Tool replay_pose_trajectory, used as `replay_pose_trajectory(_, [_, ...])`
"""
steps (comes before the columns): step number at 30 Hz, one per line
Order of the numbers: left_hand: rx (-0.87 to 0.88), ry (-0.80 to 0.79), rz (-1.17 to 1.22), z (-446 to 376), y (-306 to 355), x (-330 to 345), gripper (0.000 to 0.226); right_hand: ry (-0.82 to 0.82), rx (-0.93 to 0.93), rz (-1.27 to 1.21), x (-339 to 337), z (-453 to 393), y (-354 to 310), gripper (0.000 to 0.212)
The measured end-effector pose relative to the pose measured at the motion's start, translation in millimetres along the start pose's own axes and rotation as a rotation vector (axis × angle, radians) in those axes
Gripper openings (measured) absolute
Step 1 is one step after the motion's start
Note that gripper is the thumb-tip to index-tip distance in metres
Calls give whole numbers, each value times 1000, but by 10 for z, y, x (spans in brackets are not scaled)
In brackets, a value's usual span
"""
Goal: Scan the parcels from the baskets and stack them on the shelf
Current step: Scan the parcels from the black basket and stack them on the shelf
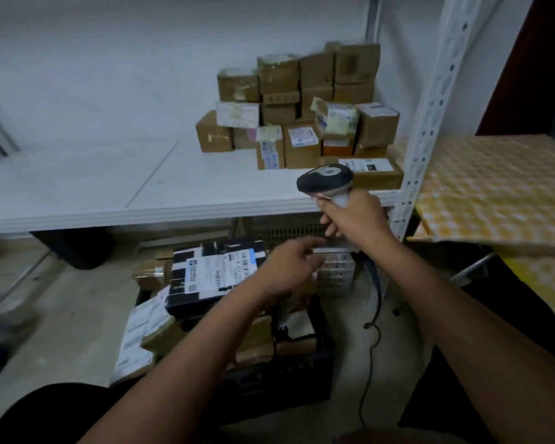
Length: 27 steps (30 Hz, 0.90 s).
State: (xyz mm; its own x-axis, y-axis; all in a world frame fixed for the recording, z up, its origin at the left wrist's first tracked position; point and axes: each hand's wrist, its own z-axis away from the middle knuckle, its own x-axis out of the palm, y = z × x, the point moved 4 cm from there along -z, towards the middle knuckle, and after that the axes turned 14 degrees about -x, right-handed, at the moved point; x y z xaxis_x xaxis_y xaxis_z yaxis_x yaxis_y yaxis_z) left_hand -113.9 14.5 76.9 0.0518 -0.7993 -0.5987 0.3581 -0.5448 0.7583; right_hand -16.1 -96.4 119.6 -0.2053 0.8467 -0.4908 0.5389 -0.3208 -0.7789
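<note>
My right hand [354,216] grips the handle of a grey barcode scanner [326,181], held upright just in front of the white shelf [173,200]. Its cable [370,347] hangs down to the floor. Below the scanner, my left hand [287,267] holds a small parcel with a printed label [335,270], fingers lying along its top edge; the view there is blurred. A black basket [302,376] on the floor holds several parcels, among them a black box with a white label [215,270]. A stack of brown parcels [302,116] sits at the shelf's back right.
A white perforated shelf post [430,116] stands right of the stack. A yellow patterned board [494,187] juts out at the right. A dark bin [77,248] sits under the shelf at left. A second basket's grid [289,230] shows under the shelf.
</note>
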Motion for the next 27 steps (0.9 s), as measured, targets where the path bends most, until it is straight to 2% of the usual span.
replay_pose_trajectory(2, [44, 183, 73, 178, -65, -521, 38, -10, 8, -35, 90, -8, -124, 26])
replay_pose_trajectory(4, [0, 380, 138, 340, -279, -997, 39, -35, 7, -86, 228, 30, -227, 25])
replay_pose_trajectory(6, [-118, 549, 100, 474, -611, -1329, 46, -65, 4, -110, 388, 99, -285, 26])
replay_pose_trajectory(8, [-289, 609, 95, 547, -1019, -1501, 52, -84, 6, -99, 537, 183, -299, 26])
replay_pose_trajectory(11, [-471, 504, 287, 550, -1554, -1469, 68, -98, 33, -80, 722, 299, -247, 28])
replay_pose_trajectory(13, [-515, 416, 368, 534, -1712, -1372, 61, -129, 46, -39, 818, 354, -193, 31])
replay_pose_trajectory(17, [-495, 293, 565, 480, -1707, -1211, 49, -171, 53, -38, 921, 426, -130, 33])
replay_pose_trajectory(24, [-464, 170, 599, 423, -1668, -1022, 49, -179, 131, -247, 1076, 479, -45, 29])
replay_pose_trajectory(27, [-460, 147, 649, 402, -1656, -971, 48, -152, 137, -259, 1101, 480, -11, 29])
